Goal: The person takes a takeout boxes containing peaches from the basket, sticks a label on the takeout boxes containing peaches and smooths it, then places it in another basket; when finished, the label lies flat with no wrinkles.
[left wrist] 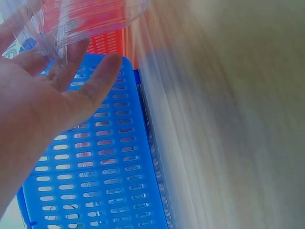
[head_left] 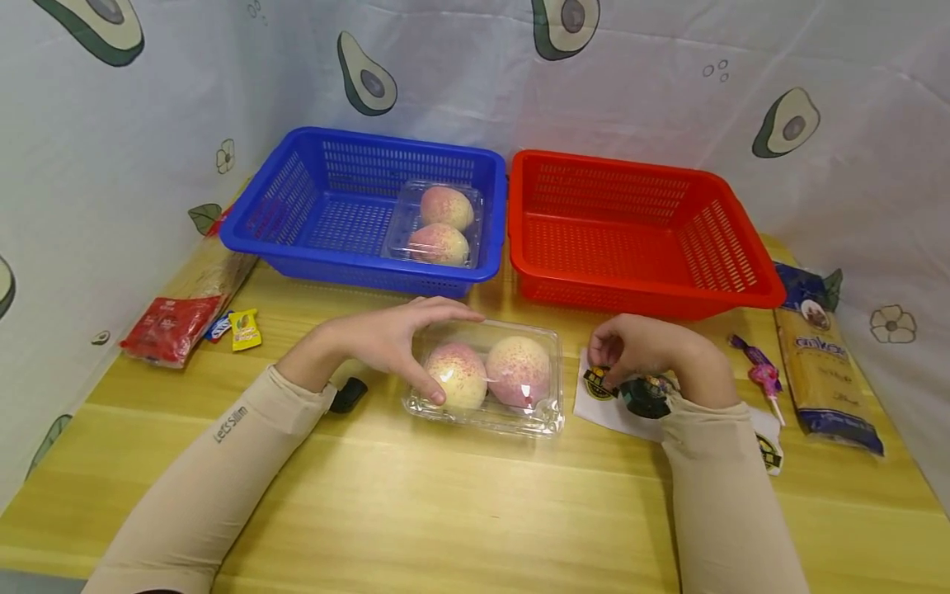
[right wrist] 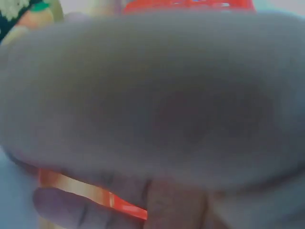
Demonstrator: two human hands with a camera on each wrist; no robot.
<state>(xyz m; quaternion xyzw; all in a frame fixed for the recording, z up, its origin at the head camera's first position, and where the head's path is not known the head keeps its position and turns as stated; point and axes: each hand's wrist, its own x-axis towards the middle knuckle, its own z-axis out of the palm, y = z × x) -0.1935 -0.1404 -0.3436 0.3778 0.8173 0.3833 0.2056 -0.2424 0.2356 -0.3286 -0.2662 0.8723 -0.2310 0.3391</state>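
A clear plastic clamshell point(head_left: 512, 404) with two pink-speckled peaches lies on the wooden table point(head_left: 445, 503) in front of me. My left hand point(head_left: 401, 342) grips its left end, fingers arched over the lid and thumb on the near side. In the left wrist view the clamshell point(left wrist: 71, 21) shows above the palm of the left hand point(left wrist: 43, 105). My right hand point(head_left: 638, 355) rests curled on a white sticker sheet point(head_left: 609, 408) and pinches a round black-and-yellow sticker point(head_left: 597, 384). The right wrist view is blurred and blocked; only fingers point(right wrist: 95, 210) show.
A blue basket point(head_left: 297, 247) at the back holds a second clamshell of peaches point(head_left: 438, 224); the red basket point(head_left: 631, 280) beside it is empty. Snack packets point(head_left: 171, 327) lie left, a small black object point(head_left: 347, 394) near my left wrist, a lollipop point(head_left: 764, 375) and a noodle packet point(head_left: 824, 371) right.
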